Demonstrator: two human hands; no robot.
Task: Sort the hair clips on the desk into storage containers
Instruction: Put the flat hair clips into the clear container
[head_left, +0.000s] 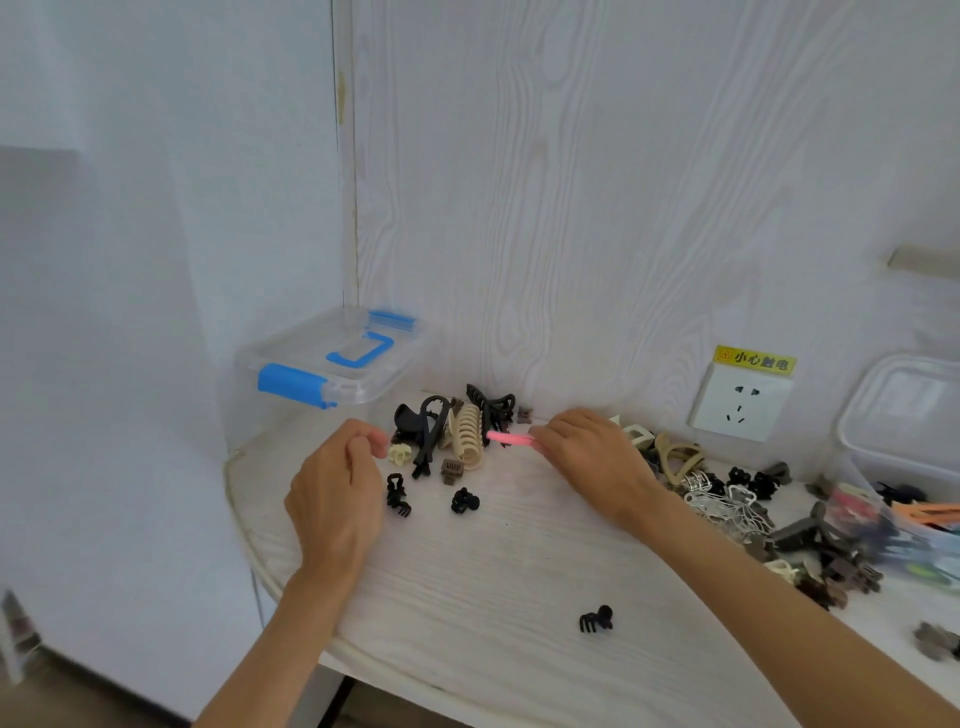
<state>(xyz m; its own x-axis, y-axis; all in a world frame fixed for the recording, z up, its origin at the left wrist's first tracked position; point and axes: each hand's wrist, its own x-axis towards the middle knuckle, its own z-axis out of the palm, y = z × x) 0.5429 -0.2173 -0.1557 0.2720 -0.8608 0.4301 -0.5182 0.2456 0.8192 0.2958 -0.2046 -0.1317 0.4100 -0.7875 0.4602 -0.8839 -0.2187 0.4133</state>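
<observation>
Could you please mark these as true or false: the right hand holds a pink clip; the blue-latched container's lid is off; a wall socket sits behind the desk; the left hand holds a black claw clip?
1. True: the right hand holds the pink clip.
2. False: the blue-latched container has its lid on.
3. True: a wall socket is behind the desk.
4. False: the left hand holds no black clip.
</observation>
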